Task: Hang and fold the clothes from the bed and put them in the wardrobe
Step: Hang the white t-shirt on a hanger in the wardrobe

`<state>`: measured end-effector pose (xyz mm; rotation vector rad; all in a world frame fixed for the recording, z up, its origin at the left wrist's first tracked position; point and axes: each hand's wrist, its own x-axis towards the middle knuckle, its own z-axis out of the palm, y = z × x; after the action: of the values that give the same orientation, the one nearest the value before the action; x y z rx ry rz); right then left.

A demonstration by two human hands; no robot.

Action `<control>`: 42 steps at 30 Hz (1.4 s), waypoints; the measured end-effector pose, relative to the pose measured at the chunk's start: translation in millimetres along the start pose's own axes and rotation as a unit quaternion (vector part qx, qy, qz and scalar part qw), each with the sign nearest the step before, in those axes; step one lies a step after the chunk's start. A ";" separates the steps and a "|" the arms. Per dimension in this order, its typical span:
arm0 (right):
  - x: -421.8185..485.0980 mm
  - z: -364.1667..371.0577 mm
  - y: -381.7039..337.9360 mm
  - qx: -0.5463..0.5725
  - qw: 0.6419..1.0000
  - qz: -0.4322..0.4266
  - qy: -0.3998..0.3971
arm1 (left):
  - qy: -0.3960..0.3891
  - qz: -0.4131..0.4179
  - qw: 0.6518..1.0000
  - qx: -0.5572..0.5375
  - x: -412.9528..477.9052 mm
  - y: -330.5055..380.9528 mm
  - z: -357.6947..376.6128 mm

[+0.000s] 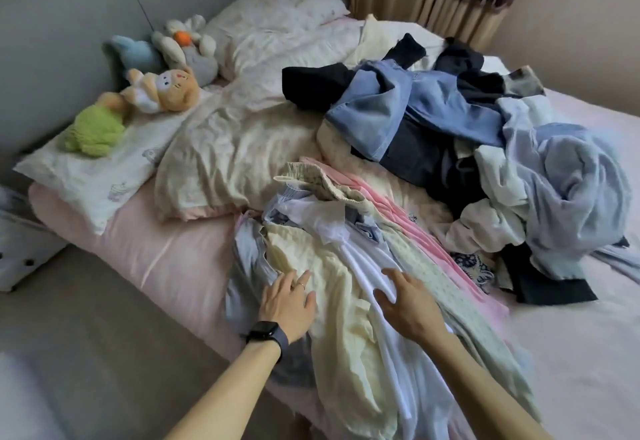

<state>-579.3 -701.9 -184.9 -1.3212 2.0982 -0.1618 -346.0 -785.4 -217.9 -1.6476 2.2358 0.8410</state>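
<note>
Your left hand (289, 301) and right hand (405, 304) lie open on clothes (346, 266) heaped on the bed (156, 252); nothing looks folded yet

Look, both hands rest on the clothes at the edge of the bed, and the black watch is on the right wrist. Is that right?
Not quite: the head view shows the black watch on the left wrist. The rest holds: the left hand and right hand both rest on the clothes at the edge of the bed.
</note>
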 end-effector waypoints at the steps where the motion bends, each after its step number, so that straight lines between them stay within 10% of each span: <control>1: 18.9 10.6 -0.2 -0.002 1.000 0.020 -0.005 | -0.017 0.001 1.000 0.010 19.8 -5.5 7.4; 17: 87.7 64.7 6.8 0.013 0.986 0.090 0.140 | -0.141 0.040 0.985 0.094 101.1 -48.4 54.7; 24: 27.5 -26.5 -16.9 0.207 0.945 -0.026 0.251 | -0.052 0.047 0.998 -0.012 81.7 5.4 -17.0; 32: -43.2 -148.9 -48.1 0.399 0.890 -0.156 0.155 | 0.153 0.138 0.959 -0.193 -5.9 89.4 -118.4; 42: -52.2 -181.8 -71.8 0.376 0.892 -0.167 0.185 | 0.230 0.141 0.954 -0.133 -135.7 96.3 -201.8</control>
<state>-614.5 -733.8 11.8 -1.1842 1.7497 -1.3211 -361.5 -774.6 43.0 -1.8181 2.8384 0.9370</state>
